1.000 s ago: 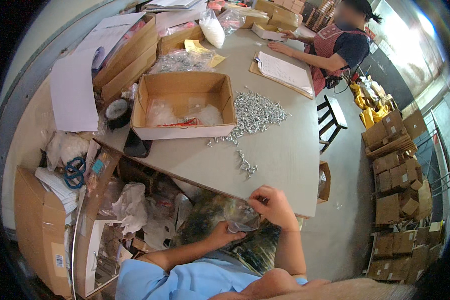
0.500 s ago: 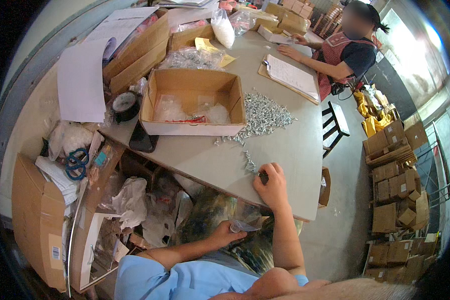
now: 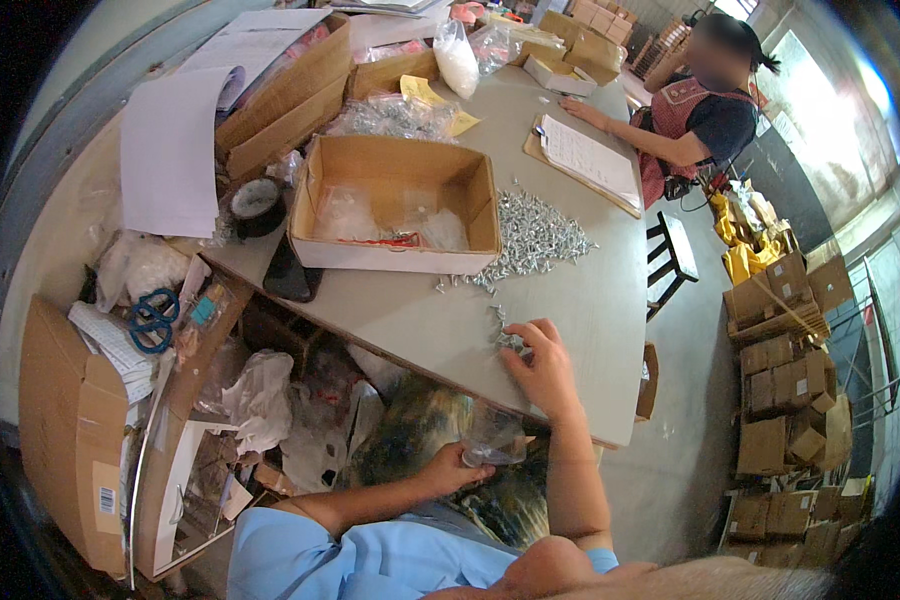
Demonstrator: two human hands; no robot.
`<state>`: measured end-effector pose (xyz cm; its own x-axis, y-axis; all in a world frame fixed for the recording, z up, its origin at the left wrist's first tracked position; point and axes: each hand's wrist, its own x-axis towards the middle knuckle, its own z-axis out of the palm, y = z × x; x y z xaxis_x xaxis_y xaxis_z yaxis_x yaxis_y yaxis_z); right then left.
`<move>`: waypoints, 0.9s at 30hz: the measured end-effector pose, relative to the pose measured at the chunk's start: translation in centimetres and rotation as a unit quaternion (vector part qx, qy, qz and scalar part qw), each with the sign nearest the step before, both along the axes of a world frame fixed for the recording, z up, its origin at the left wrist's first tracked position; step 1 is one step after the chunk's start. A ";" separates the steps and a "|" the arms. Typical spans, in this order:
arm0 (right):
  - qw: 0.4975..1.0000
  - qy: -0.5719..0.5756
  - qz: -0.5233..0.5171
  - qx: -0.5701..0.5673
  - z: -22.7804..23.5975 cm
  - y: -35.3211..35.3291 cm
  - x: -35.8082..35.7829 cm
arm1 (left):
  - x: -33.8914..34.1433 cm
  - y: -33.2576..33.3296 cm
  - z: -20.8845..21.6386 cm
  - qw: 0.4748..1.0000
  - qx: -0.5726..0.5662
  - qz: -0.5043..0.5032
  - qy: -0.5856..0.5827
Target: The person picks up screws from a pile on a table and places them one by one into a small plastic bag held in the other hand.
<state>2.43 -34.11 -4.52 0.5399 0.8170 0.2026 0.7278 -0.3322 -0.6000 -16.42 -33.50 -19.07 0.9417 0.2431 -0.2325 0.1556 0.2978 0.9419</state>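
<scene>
My left hand is closed on the edge of a small clear plastic bag, below the table's front edge. At the front of the table, my right hand curls its thumb and fingers around a few small silver screws. How many lie within its fingers is hidden. A large pile of the same screws spreads farther back, with a thin trail leading toward my right hand. Left of the pile stands an open cardboard box holding clear plastic bags and something red.
A black phone and a roll of dark tape lie left of the box. A clipboard rests farther back. Across the table a co-worker sits with one hand on the tabletop. Blue-handled scissors lie at the left.
My right hand has moved slightly left onto the trail of screws, its fingers reaching around them. The bag in my left hand looks wider. The co-worker has raised one hand toward the head.
</scene>
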 end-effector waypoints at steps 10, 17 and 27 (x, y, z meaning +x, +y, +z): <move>0.998 -0.052 0.018 0.019 -1.7 -0.6 -0.5 | -0.1 0.1 0.4 0.998 -0.063 -0.009 -0.009; 0.979 0.155 0.071 -0.111 1.3 -1.1 -0.3 | -0.2 -0.3 -1.5 0.999 -0.043 -0.002 -0.013; 0.990 -0.100 -0.092 -0.029 -1.9 4.2 0.9 | 0.1 -0.1 -0.7 1.000 -0.014 -0.002 -0.006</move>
